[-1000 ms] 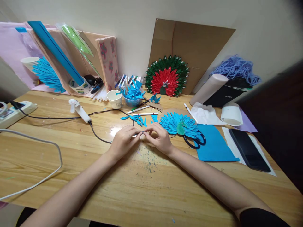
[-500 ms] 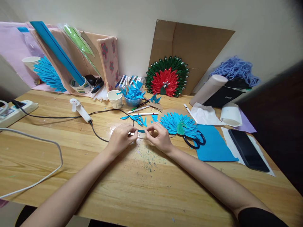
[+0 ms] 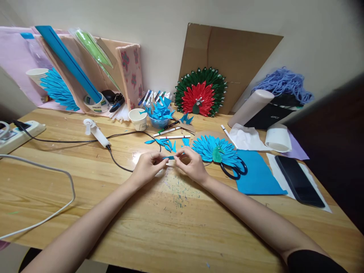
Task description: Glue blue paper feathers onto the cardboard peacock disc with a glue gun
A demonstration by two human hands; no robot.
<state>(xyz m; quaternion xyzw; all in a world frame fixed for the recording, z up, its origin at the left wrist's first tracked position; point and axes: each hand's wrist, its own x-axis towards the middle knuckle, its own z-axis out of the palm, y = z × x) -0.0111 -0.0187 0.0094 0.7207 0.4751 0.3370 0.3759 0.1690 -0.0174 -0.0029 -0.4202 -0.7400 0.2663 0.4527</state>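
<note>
Between my two hands, a small strip of blue paper (image 3: 170,157) is stretched above the table. The fingertips of my left hand (image 3: 147,167) pinch its left end, and those of my right hand (image 3: 191,163) pinch the other. Just beyond lie loose blue paper pieces (image 3: 163,143) and two white markers (image 3: 174,137). To the right rests a blue paper peacock (image 3: 214,149) with a green body, next to black-handled scissors (image 3: 233,170) partly hidden under it. Behind, a clear bowl (image 3: 159,122) is heaped with cut blue paper.
A glue gun (image 3: 96,133) with a black cord stands at left, near a power strip (image 3: 25,134) and a white cable (image 3: 68,182). Blue sheet (image 3: 257,176) and phone (image 3: 300,181) lie at right. Behind are a paper cup (image 3: 138,120), a red-green peacock (image 3: 200,93) and cardboard (image 3: 227,57).
My left hand has shifted slightly right and its fingers have changed position on the blue strip, which now looks lighter and a little tilted. My right hand stays nearly in place.
</note>
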